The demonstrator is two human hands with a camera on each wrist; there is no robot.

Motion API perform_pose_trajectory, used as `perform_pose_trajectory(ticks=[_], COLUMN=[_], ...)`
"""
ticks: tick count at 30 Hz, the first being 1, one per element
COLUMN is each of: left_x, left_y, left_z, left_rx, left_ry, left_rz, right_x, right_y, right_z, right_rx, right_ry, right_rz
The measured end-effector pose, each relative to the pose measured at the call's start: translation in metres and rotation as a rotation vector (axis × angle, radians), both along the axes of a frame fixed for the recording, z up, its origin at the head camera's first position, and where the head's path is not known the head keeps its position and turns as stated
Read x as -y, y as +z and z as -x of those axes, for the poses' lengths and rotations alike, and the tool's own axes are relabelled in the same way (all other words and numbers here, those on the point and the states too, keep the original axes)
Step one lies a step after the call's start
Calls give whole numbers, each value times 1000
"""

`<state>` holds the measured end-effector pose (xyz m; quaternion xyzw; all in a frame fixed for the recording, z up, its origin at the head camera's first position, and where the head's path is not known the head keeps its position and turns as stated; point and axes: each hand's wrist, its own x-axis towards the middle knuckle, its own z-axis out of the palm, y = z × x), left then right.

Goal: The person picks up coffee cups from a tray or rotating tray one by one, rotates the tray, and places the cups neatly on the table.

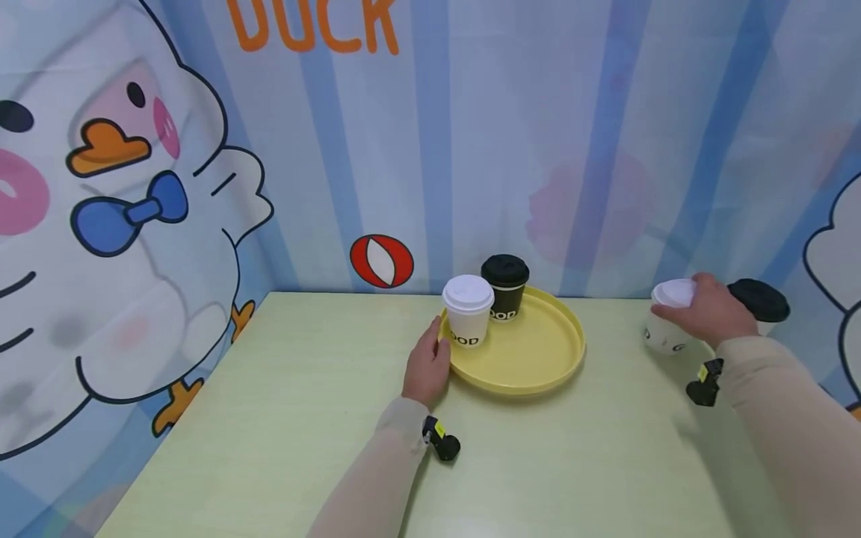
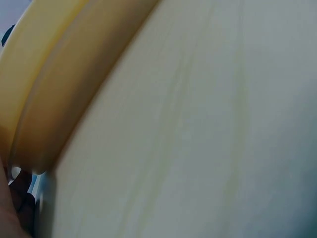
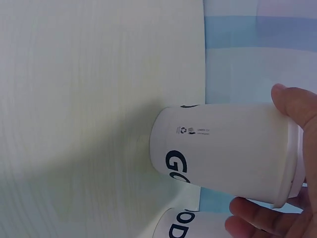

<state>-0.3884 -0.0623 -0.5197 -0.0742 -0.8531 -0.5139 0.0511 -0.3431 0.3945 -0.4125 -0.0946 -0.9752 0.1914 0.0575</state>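
My left hand [image 1: 428, 366] grips the left rim of a round yellow tray [image 1: 545, 351]; in the left wrist view only part of its fingers shows at the lower left. On the tray's left side stand a white paper cup with a white lid [image 1: 467, 317] and, behind it, a black paper cup with a black lid [image 1: 504, 295]. At the far right my right hand [image 1: 716, 310] holds another white-lidded paper cup [image 3: 223, 148] near its top, thumb and fingers around the lid's rim. Close beside it is a white paper cup with a black lid [image 1: 760, 299], partly hidden by the hand.
A pale wooden table [image 1: 303, 388] lies under everything, its back edge against a blue striped cloth [image 1: 484, 149] printed with a duck. Both cups at the right are close to that back edge.
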Motion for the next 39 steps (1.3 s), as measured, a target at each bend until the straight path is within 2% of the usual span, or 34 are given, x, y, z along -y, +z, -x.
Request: perform_pose_trajectory(ticks=[8,20,32,39], left_x=[0,0,1,4], left_y=[4,4,7,5], left_z=[-3,-2,-5,-5], left_rx=[24,27,12,-17], left_ry=[1,1,-14,-33], left_rz=[-13,-18,-18,-7], right_x=[9,6,5,3], right_y=[5,-2,4,2], right_z=[-10,-8,-14,-11], right_rx=[-9,-71,-53,-46], right_ry=[-1,-24,-37,-45], right_rz=[-103,-194,-186,-192])
